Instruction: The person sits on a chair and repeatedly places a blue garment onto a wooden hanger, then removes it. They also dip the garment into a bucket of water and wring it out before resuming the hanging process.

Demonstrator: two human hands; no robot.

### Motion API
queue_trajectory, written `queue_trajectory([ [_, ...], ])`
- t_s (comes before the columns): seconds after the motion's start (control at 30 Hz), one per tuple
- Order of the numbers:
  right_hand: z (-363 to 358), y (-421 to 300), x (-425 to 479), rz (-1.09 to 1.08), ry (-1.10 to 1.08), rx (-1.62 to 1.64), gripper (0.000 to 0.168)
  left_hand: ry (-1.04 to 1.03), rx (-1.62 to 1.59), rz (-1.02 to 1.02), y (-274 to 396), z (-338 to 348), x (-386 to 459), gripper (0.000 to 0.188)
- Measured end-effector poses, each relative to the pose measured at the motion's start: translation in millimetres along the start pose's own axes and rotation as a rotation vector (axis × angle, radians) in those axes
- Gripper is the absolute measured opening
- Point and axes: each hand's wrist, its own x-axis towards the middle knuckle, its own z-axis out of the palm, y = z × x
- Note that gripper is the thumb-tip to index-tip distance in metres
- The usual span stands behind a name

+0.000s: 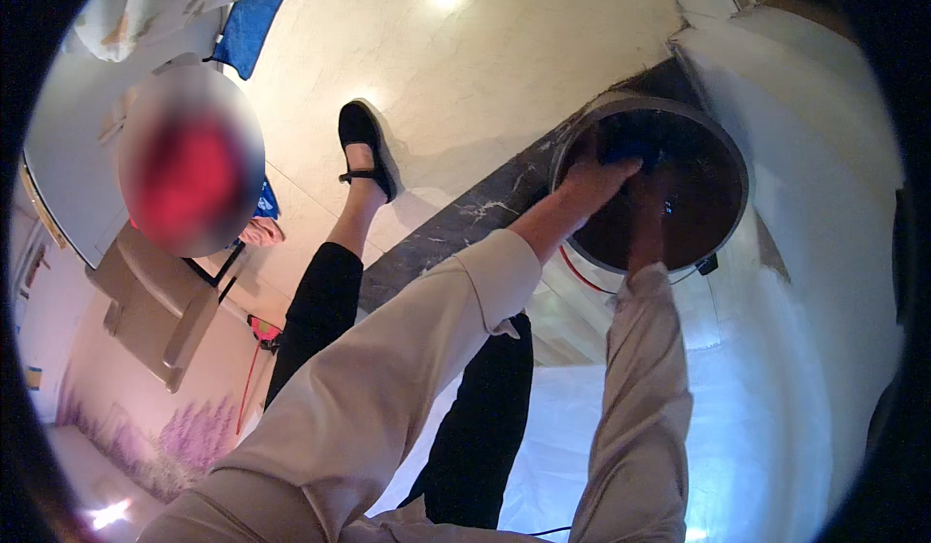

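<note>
A round, dark bucket [736, 172] holding dark liquid stands ahead of me on the right, and both my arms reach down into it. My left hand [600, 181] is inside near the left wall, its fingers around a dark blue cloth [627, 143] that is partly sunk. Deeper in the bucket is my right hand [649, 197], dim and blurred beside the cloth. Its fingers are hidden, so I cannot tell what they hold.
A dark marbled threshold strip [465, 216] crosses the pale floor [494, 70] beneath the bucket. The bucket's red-and-metal handle [578, 272] hangs down. At left are a beige chair [156, 303] and a blurred patch covering a person. A blue cloth [251, 30] hangs at upper left.
</note>
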Motion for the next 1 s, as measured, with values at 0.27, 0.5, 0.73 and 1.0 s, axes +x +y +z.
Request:
queue_trajectory([
  [0.27, -89.5, -214.6, -122.9, -0.418, 0.208, 0.215, 0.027, -0.451, -0.538, -0.131, 26.2, -18.7, 2.5, 0.039],
  [0.5, -75.7, -203.8, -82.9, -0.395, 0.454, 0.184, 0.022, -0.321, -0.658, 0.149, -27.5, 7.7, 7.4, 0.03],
  [0.73, -53.8, -111.7, -17.3, 0.066, 0.299, 0.109, 0.045, -0.027, 0.535, 0.168, -8.1, 10.9, 14.2, 0.041],
  [1.0, -11.0, -108.4, -28.2, 0.305, -0.06, -0.233, 0.062, 0.141, 0.54, 0.143, -29.6, -7.3, 41.5, 0.065],
])
